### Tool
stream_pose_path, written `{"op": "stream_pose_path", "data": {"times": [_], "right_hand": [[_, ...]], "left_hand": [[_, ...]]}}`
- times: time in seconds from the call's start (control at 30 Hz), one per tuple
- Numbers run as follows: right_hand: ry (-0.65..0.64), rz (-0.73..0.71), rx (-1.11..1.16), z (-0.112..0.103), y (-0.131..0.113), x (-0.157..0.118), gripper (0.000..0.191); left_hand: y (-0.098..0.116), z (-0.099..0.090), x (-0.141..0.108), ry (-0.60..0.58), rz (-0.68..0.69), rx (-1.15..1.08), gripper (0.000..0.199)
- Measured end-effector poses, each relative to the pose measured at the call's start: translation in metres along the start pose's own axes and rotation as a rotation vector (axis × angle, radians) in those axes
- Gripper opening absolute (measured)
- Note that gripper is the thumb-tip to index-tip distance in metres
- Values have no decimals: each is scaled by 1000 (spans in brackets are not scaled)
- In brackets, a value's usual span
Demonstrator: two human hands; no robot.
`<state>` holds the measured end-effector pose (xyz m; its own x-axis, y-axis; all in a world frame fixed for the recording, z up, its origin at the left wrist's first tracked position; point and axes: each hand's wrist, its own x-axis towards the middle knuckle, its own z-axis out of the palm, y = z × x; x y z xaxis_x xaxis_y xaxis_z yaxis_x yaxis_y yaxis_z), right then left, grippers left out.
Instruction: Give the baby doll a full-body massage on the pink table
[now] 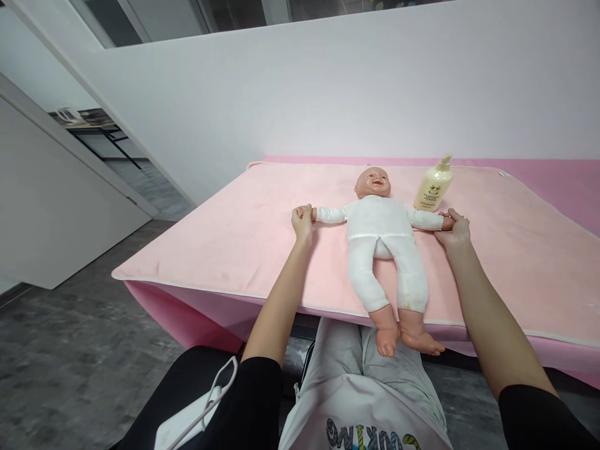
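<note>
A baby doll [380, 217] with a white cloth body lies on its back on the pink mat, head toward the wall and feet over the near edge. Its arms are stretched out to both sides. My left hand [302, 224] is closed around the doll's hand at the left. At the right, my right hand [454, 230] holds the doll's other hand, with the fingers and thumb around it. A pale yellow pump bottle [434, 186] stands just beyond the doll's arm on the right.
The pink mat [210, 234] covers a table against a white wall [328, 94]. A white device with a cable [190, 419] lies at the lower left near my left arm. A door [56, 187] is at the far left.
</note>
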<state>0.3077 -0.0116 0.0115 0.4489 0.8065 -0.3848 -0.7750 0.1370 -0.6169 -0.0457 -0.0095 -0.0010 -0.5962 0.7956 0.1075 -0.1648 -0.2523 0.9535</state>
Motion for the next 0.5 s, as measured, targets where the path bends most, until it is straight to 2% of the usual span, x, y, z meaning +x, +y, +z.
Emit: {"op": "stream_pose_path", "data": {"times": [0.13,0.3,0.4,0.5], "right_hand": [[-15,-1,-11,1,1,-1,20],[-72,-5,7,-8,3,14,32],[-142,-17,12,-12,4,20,34],[-141,-5,54,-12,3,18,37]], "left_hand": [[1,0,0,18,-5,14,19],[-1,0,0,29,-10,3,22],[0,0,0,39,-21,6,28],[1,-1,-1,45,-28,13,35]]}}
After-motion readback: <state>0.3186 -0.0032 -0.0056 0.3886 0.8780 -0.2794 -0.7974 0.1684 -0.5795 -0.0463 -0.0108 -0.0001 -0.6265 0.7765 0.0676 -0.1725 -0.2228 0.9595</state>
